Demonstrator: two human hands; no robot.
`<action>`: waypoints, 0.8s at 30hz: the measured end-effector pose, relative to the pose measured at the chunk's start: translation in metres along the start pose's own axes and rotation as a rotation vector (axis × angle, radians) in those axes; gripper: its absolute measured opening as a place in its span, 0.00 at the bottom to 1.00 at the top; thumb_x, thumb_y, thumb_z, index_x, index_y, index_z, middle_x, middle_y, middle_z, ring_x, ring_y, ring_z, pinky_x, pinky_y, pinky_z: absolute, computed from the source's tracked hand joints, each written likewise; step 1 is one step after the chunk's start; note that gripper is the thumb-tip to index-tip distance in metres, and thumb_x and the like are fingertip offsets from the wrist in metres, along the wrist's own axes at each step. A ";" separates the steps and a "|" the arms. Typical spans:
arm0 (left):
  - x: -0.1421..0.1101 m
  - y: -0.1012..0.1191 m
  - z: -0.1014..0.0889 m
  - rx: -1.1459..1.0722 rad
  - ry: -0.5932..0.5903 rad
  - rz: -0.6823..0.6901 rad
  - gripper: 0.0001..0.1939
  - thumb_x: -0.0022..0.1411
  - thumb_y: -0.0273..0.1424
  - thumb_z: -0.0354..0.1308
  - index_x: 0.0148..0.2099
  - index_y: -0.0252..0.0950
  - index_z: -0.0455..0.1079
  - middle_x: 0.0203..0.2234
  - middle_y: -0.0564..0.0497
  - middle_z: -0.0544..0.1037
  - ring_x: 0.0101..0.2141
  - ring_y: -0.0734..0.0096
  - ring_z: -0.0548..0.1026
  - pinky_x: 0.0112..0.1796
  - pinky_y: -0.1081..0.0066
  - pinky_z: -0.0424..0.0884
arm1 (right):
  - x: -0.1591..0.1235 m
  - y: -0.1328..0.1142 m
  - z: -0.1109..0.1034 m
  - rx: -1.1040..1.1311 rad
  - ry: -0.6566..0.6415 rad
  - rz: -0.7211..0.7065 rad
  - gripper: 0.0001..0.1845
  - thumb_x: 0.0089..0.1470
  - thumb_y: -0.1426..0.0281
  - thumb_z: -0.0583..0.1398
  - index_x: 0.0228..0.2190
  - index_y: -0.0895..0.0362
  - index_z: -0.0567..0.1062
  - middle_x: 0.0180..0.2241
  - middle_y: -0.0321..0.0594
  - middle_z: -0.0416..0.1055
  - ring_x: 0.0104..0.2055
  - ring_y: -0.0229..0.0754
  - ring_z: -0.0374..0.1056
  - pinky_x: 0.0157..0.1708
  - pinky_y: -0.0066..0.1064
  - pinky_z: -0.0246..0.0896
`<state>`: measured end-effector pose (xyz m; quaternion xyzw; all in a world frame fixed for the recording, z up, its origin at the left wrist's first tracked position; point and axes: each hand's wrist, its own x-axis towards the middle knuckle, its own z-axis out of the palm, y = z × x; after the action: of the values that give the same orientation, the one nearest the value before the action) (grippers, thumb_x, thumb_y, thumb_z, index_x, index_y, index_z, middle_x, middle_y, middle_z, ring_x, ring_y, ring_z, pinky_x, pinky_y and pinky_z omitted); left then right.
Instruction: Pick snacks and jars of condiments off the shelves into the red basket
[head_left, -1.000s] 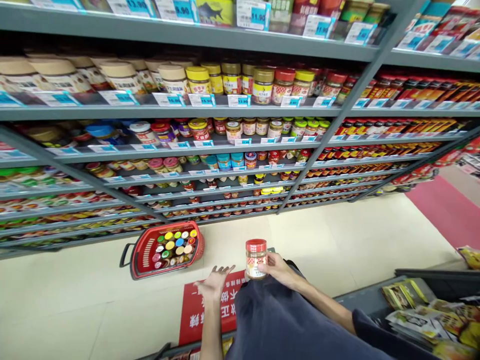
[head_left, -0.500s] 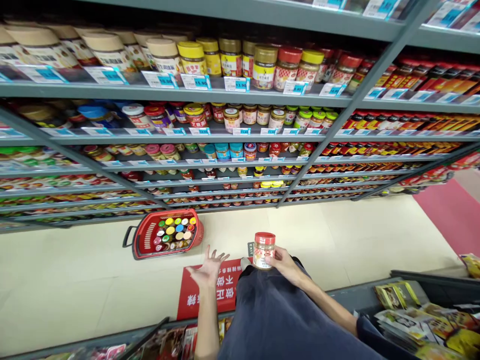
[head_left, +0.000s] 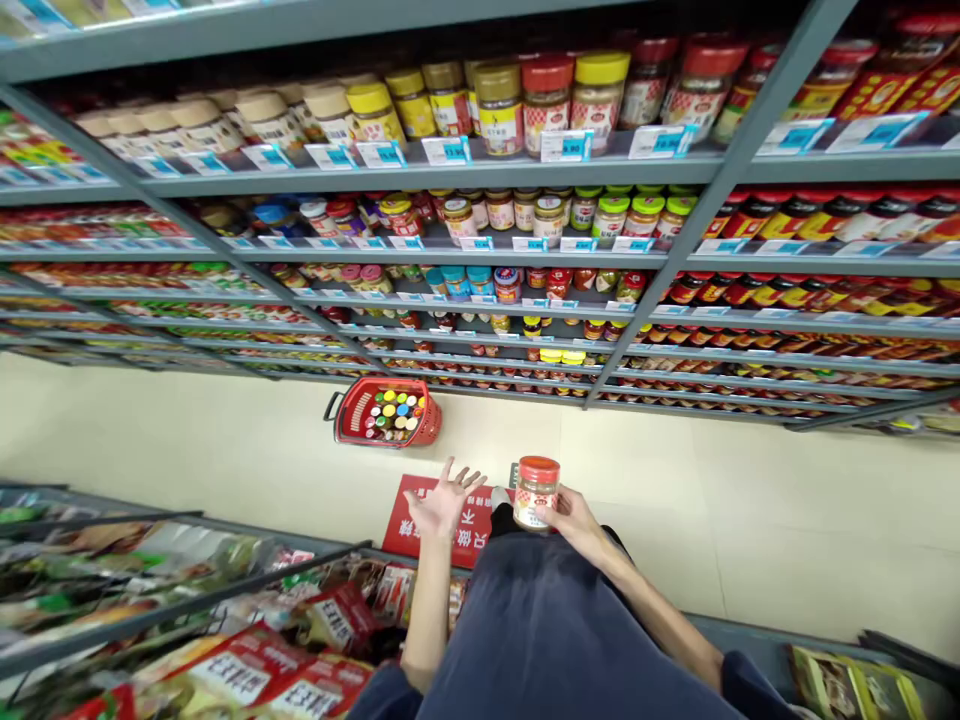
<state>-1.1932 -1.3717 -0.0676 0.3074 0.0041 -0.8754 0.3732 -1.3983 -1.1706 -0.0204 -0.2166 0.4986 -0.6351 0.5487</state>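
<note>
My right hand (head_left: pixel 574 520) is closed around the side of a jar (head_left: pixel 537 492) with a red lid and a red-and-white checked label. The jar is upright in front of my body. Spread wide, the fingers of my left hand (head_left: pixel 442 503) hold nothing, and the palm faces up, left of the jar. Beyond that hand, a red shopping basket (head_left: pixel 431 420) stands on the floor, with several jars with coloured lids in it. On an upper shelf (head_left: pixel 420 180), red-lidded jars (head_left: pixel 546 100) with similar checked labels stand beside yellow- and gold-lidded ones.
Tall grey shelving filled with jars and bottles runs along the aisle in front. Behind me, low bins hold packaged food (head_left: pixel 247 665) at left and more packets (head_left: pixel 855 690) at right. A red sign (head_left: pixel 405 520) lies on the pale floor (head_left: pixel 637 450) by my feet.
My view has shifted, so the shelves, basket and floor sign appear moved. My left hand has risen a little with its fingers still spread. The jar stays in my right hand.
</note>
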 end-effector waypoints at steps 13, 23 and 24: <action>-0.043 -0.115 0.047 0.108 0.083 0.038 0.51 0.64 0.68 0.36 0.65 0.33 0.72 0.44 0.39 0.76 0.45 0.49 0.73 0.62 0.31 0.56 | -0.044 -0.031 -0.089 0.021 0.147 -0.030 0.33 0.45 0.49 0.75 0.46 0.55 0.80 0.51 0.49 0.81 0.57 0.59 0.76 0.65 0.55 0.63; -0.027 -0.114 0.072 0.040 -0.067 -0.055 0.58 0.56 0.71 0.46 0.73 0.33 0.61 0.66 0.25 0.65 0.69 0.22 0.57 0.63 0.22 0.51 | -0.040 -0.019 -0.104 0.067 0.218 -0.132 0.32 0.46 0.51 0.76 0.47 0.58 0.81 0.51 0.51 0.82 0.55 0.56 0.77 0.61 0.49 0.68; -0.023 -0.113 0.076 0.040 -0.073 -0.066 0.57 0.56 0.71 0.46 0.73 0.34 0.62 0.66 0.26 0.64 0.70 0.23 0.56 0.63 0.22 0.51 | -0.037 -0.020 -0.102 0.062 0.237 -0.143 0.32 0.46 0.51 0.76 0.46 0.58 0.82 0.51 0.51 0.82 0.55 0.56 0.77 0.61 0.49 0.68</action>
<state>-1.2960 -1.2933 -0.0189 0.2820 -0.0168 -0.8978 0.3378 -1.4811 -1.0982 -0.0343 -0.1581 0.5235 -0.7089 0.4454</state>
